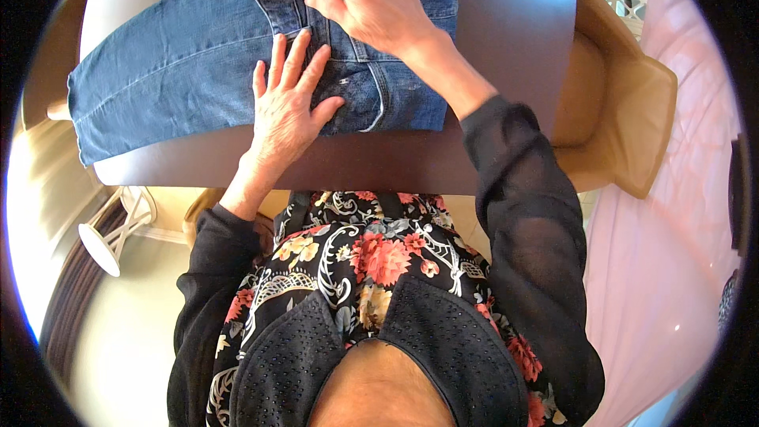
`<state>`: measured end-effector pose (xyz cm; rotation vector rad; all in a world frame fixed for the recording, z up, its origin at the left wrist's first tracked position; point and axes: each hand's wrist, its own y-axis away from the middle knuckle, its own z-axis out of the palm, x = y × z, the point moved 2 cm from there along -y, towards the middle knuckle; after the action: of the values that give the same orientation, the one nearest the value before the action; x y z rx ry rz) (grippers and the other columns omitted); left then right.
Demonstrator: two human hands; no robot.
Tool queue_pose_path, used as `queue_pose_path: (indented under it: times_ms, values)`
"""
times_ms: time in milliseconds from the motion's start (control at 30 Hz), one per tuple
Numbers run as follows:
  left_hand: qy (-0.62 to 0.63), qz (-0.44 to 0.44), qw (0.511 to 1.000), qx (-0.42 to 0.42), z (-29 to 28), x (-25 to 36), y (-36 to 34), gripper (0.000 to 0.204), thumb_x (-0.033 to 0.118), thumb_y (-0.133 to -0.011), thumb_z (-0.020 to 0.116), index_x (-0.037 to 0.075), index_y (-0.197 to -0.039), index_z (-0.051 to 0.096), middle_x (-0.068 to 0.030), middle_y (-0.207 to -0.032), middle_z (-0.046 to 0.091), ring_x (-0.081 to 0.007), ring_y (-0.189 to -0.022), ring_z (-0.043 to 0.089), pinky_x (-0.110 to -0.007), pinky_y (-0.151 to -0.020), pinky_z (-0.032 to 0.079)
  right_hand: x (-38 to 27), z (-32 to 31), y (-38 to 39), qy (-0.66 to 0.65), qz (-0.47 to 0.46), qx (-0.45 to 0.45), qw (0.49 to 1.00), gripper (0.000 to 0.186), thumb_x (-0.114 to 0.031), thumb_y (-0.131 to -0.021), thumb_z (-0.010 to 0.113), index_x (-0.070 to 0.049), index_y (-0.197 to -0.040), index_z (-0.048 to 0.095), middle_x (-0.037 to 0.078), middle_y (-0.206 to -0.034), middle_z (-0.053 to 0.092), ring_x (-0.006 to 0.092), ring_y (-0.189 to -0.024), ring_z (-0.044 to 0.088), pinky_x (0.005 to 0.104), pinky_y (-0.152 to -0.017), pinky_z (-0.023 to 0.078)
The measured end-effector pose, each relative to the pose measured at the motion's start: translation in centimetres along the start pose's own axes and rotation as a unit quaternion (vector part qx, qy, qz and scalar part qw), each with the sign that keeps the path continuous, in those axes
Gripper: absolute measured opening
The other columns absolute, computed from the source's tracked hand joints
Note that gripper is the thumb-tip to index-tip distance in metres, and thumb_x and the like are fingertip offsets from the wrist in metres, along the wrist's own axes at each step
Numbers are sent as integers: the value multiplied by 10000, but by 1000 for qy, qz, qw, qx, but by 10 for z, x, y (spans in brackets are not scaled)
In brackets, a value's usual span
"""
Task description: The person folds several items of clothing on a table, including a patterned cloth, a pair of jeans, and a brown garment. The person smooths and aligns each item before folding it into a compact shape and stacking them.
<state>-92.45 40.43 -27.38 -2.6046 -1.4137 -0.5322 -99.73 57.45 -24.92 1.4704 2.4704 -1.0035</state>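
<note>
A pair of blue jeans point(182, 63) lies folded lengthwise on the dark tabletop, its leg hems at the left and its waist end at the right. My left hand point(286, 103) rests flat on the denim near the front edge, fingers spread, beside a pocket with pale stitching. Farther back, my right hand point(371, 0) lies on the upper part of the jeans with its fingers apart. The tips of its fingers reach the top border of the view. Neither hand grips the cloth.
The dark table point(506, 71) extends right of the jeans. A tan chair point(617, 103) stands against its right side, with pink sheer fabric point(672, 269) beyond. A white folding stand point(118, 229) is at the lower left. The table's front edge runs close to my body.
</note>
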Motion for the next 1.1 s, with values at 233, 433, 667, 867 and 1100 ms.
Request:
queue_pose_path:
  times_ms: [233, 433, 667, 867, 1100]
  values:
    - [148, -57, 985, 66, 7, -2, 38, 570, 179, -752, 682, 84, -1279, 486, -164, -1423, 330, -348, -1319, 297, -455, -1058, 253, 30, 50, 2, 66, 18, -65, 996, 657, -361, -784, 614, -57, -1330, 412, 185, -1321, 444, 336, -1243, 394, 556, -1028, 265]
    - [388, -232, 874, 179, 12, 10, 65, 426, -29, -758, 634, 40, -1171, 551, -120, -1280, 490, -149, -953, 534, -250, -792, 448, 27, 51, 1, 56, 25, -66, 996, 662, -337, -770, 633, -67, -1332, 414, 178, -1316, 445, 329, -1234, 406, 553, -1030, 264]
    - [569, -392, 711, 131, 1, -14, 48, 421, 84, -830, 649, 39, -1230, 523, -22, -1019, 615, -59, -853, 548, -190, -676, 429, 29, 53, 2, 64, 29, -66, 995, 672, -329, -763, 642, -85, -1342, 406, 160, -1312, 450, 321, -1229, 409, 548, -1035, 262]
    - [578, -388, 717, 33, -3, -29, 33, 384, 153, -814, 678, 26, -1161, 576, 6, -905, 647, -18, -689, 521, -161, -549, 387, 30, 54, 2, 58, 29, -66, 996, 669, -329, -762, 644, -87, -1339, 409, 157, -1303, 457, 320, -1224, 413, 546, -1031, 268]
    - [580, -340, 739, -39, -27, -35, 6, 369, 198, -815, 669, -3, -1112, 582, 0, -893, 655, -10, -668, 527, -141, -490, 370, 30, 54, 1, 49, 26, -50, 997, 663, -322, -754, 649, -84, -1329, 420, 161, -1288, 469, 325, -1216, 421, 549, -1025, 274]
